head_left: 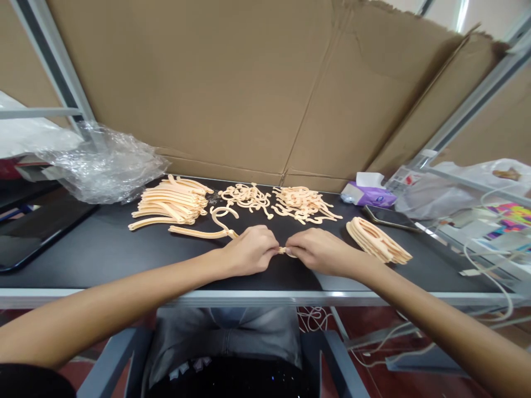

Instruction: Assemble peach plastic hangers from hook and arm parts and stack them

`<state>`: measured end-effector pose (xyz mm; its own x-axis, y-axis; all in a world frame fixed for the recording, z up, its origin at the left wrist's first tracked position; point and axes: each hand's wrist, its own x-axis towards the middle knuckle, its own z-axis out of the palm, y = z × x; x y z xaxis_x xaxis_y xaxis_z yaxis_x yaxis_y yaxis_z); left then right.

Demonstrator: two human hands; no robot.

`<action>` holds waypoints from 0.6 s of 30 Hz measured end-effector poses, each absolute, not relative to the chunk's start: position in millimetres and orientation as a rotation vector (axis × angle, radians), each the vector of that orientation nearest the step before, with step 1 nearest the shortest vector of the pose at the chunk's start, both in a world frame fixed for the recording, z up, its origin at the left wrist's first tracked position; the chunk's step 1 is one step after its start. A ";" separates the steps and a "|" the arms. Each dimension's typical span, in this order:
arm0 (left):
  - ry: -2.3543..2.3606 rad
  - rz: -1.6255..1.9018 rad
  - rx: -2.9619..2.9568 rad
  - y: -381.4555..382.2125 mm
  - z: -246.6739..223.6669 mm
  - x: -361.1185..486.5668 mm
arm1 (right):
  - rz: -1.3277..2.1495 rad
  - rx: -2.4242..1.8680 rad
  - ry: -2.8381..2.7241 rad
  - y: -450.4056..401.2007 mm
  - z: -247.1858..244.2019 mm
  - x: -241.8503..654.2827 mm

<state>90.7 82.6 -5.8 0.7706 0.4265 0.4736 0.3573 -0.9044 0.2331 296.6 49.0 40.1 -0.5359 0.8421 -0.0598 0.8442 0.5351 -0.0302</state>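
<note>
My left hand and my right hand meet over the front middle of the black tabletop, fingers closed in a pinch. Between their fingertips a bit of a small beige plastic piece shows; most of it is hidden. Beyond my left hand, a long beige strip and a curved beige piece reach out; whether they join what I hold, I cannot tell. Farther back lie a stack of long beige strips and two heaps of small curved pieces, the left heap and the right heap.
To the right rests a stack of beige looped pieces, with a phone and a purple tissue pack behind. Crumpled clear plastic and a dark flat device occupy the left. Cardboard walls the back.
</note>
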 end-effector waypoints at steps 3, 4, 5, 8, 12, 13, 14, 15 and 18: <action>0.641 0.811 2.821 82.0 -5.1 90.7 | -0.127 1.514 2.742 48.2 36.8 298.7; 0.643 0.813 2.818 81.9 -5.0 90.7 | -0.135 1.519 2.752 47.9 35.7 299.3; 0.644 0.814 2.815 81.8 -5.1 90.6 | -0.137 1.522 2.761 47.7 34.8 299.7; 0.639 0.819 2.814 82.0 -6.0 90.3 | -0.126 1.527 2.774 47.8 33.9 299.3; 0.643 0.834 2.826 82.7 -7.5 90.0 | -0.192 1.546 2.745 49.9 37.4 295.5; 0.647 0.839 2.830 83.0 -7.7 89.9 | -0.197 1.544 2.736 50.4 38.7 294.4; 0.650 0.843 2.833 83.2 -7.8 89.8 | -0.187 1.537 2.731 50.7 39.8 293.3; 0.651 0.845 2.836 83.3 -7.8 89.7 | -0.163 1.528 2.729 50.8 40.7 292.3; 0.649 0.844 2.839 83.3 -7.6 89.4 | -0.088 1.495 2.734 50.4 41.5 290.6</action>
